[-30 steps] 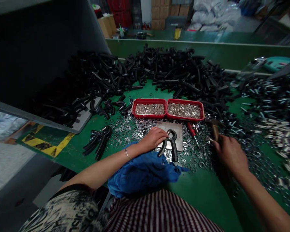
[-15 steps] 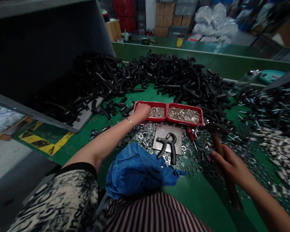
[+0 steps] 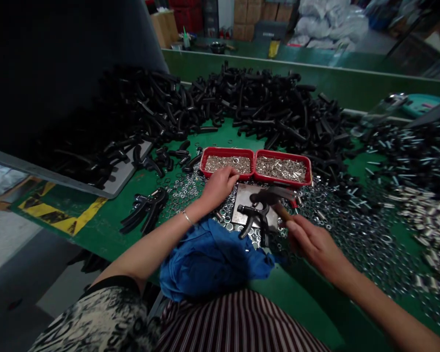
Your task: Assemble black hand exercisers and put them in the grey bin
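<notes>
My right hand [image 3: 313,244] is wrapped round the wooden handle of a hammer [image 3: 267,196]. The dark hammer head hangs over a black hand grip strengthener [image 3: 247,230], partly covering it. That strengthener lies on a square metal plate [image 3: 244,195], its two handles toward me. My left hand [image 3: 218,188] is closed in a pinch at the front edge of the left red tray [image 3: 201,168]; whatever its fingertips hold is hidden. Tiny metal parts fill that tray. A second red tray [image 3: 310,171] beside it holds small metal pins. A blue cloth [image 3: 209,264] lies bunched before the plate.
Metal rings [image 3: 352,244] are scattered round the plate, with a red-handled tool [image 3: 294,202] among them. Black handles [image 3: 249,98] are heaped behind the trays. Another black strengthener [image 3: 146,210] lies left of my forearm. Metal sleeves [image 3: 421,215] and bolts are piled at right.
My left hand has come out of the left red tray toward the plate, fingers pinched. My right hand has brought the hammer leftward, its head now over the strengthener.
</notes>
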`<state>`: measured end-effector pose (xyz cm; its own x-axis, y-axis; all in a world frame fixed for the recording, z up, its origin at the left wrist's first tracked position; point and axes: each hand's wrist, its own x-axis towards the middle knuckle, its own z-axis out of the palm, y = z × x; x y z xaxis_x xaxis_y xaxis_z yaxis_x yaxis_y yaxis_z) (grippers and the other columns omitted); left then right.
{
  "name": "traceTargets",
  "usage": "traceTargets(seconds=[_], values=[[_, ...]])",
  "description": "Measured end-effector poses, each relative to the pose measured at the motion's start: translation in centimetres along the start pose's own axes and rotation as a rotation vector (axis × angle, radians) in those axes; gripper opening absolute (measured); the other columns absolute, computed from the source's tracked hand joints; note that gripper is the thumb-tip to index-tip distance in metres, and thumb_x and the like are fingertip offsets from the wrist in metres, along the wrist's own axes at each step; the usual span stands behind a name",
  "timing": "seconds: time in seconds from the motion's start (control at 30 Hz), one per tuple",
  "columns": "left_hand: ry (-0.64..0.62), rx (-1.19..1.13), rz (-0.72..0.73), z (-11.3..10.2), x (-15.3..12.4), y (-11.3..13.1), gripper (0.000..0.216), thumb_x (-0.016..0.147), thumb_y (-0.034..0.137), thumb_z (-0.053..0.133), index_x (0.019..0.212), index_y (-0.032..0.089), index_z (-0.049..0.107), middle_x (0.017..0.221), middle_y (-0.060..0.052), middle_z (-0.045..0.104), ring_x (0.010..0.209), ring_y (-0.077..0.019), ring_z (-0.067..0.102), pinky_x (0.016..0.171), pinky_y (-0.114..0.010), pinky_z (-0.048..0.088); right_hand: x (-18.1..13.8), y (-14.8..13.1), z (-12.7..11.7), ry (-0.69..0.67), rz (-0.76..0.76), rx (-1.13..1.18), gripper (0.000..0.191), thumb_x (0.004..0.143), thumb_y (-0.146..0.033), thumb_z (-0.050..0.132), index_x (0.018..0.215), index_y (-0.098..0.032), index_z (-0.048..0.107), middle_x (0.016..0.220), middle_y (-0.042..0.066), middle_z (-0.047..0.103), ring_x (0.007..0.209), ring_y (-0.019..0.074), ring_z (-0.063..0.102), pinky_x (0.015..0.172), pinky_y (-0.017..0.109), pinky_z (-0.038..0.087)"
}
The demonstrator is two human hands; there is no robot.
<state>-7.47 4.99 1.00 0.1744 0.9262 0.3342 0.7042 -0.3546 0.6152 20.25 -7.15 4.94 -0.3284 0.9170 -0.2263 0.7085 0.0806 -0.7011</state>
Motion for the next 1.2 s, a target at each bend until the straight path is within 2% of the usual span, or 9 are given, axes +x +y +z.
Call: traceTargets(seconds=[0.07,0.1,0.17,0.27,0.4,0.5,0.6,1.03,1.2], values=[[-0.040,-0.136,-0.061,0.4,-1.4,0.7,0.007,0.093,0.021,0.058,0.092,0.018,0.064,0.090,-0.004,0.070,0.084,-0.0171,0.064,0.080,-0.031,0.049,-0.2,0.6,0.2,0.087,0.022,-0.004,0.041,0.099,-0.057,0.033,0.086,-0.023,0.052,0.064,0.001,0.059,0.057,0.0174,0.055,0.058,0.028,0.040],[-0.071,-0.192,-0.079,0.8,-1.8,1.0,0.006,0.092,0.020,0.059,0.091,0.017,0.065,0.089,-0.004,0.071,0.082,-0.0166,0.064,0.079,-0.030,0.049,-0.3,1.1,0.4,0.083,0.050,-0.005,0.041,0.098,-0.058,0.036,0.086,-0.023,0.053,0.062,0.000,0.058,0.056,0.0177,0.055,0.056,0.028,0.040],[-0.147,-0.256,-0.077,1.6,-2.2,1.5,0.006,0.090,0.019,0.061,0.091,0.017,0.066,0.089,-0.004,0.071,0.083,-0.0166,0.065,0.079,-0.030,0.049,-0.2,2.1,0.6,-0.002,0.126,0.062,0.043,0.095,-0.062,0.040,0.085,-0.023,0.055,0.057,-0.001,0.054,0.052,0.0176,0.052,0.052,0.028,0.039],[-0.204,-0.252,-0.020,3.0,-2.0,2.0,0.006,0.088,0.019,0.062,0.089,0.017,0.068,0.093,-0.005,0.070,0.089,-0.0181,0.065,0.084,-0.031,0.049,-0.3,3.0,0.6,-0.075,0.237,0.328,0.049,0.095,-0.066,0.038,0.090,-0.022,0.058,0.054,-0.003,0.052,0.044,0.0140,0.046,0.042,0.024,0.033],[-0.203,-0.283,-0.040,4.8,-1.4,1.9,0.007,0.087,0.019,0.064,0.086,0.016,0.070,0.091,-0.005,0.069,0.087,-0.0179,0.065,0.084,-0.031,0.049,-1.2,3.0,0.8,0.058,0.277,0.622,0.047,0.093,-0.067,0.044,0.101,-0.023,0.056,0.057,-0.005,0.051,0.037,0.0092,0.038,0.032,0.020,0.027],[-0.214,-0.322,-0.056,5.9,-1.1,1.6,0.007,0.086,0.019,0.065,0.086,0.016,0.071,0.089,-0.004,0.070,0.086,-0.0176,0.066,0.084,-0.030,0.049,-1.8,3.2,1.7,0.147,0.270,0.740,0.043,0.093,-0.064,0.048,0.105,-0.023,0.056,0.058,-0.006,0.051,0.035,0.0076,0.036,0.030,0.018,0.028],[-0.237,-0.317,-0.035,6.6,-1.0,1.5,0.006,0.085,0.019,0.066,0.084,0.016,0.071,0.086,-0.004,0.071,0.085,-0.0175,0.065,0.084,-0.030,0.049,-2.0,3.9,2.6,0.179,0.279,0.827,0.042,0.093,-0.062,0.050,0.105,-0.022,0.056,0.058,-0.006,0.051,0.033,0.0059,0.032,0.028,0.017,0.027],[-0.306,-0.321,-0.062,6.9,-0.9,1.6,0.006,0.086,0.016,0.064,0.084,0.016,0.070,0.087,-0.004,0.072,0.084,-0.0184,0.067,0.083,-0.031,0.050,-2.0,4.6,3.4,0.196,0.296,0.896,0.043,0.092,-0.062,0.051,0.103,-0.021,0.058,0.059,-0.005,0.054,0.033,0.0051,0.033,0.028,0.016,0.028],[-0.285,-0.136,0.074,6.6,-1.3,2.1,0.007,0.090,0.017,0.061,0.088,0.016,0.067,0.092,-0.006,0.069,0.091,-0.0202,0.064,0.087,-0.033,0.049,-1.8,4.4,3.4,0.187,0.300,0.898,0.045,0.091,-0.064,0.052,0.104,-0.021,0.058,0.060,-0.006,0.055,0.032,0.0049,0.033,0.028,0.016,0.028]])
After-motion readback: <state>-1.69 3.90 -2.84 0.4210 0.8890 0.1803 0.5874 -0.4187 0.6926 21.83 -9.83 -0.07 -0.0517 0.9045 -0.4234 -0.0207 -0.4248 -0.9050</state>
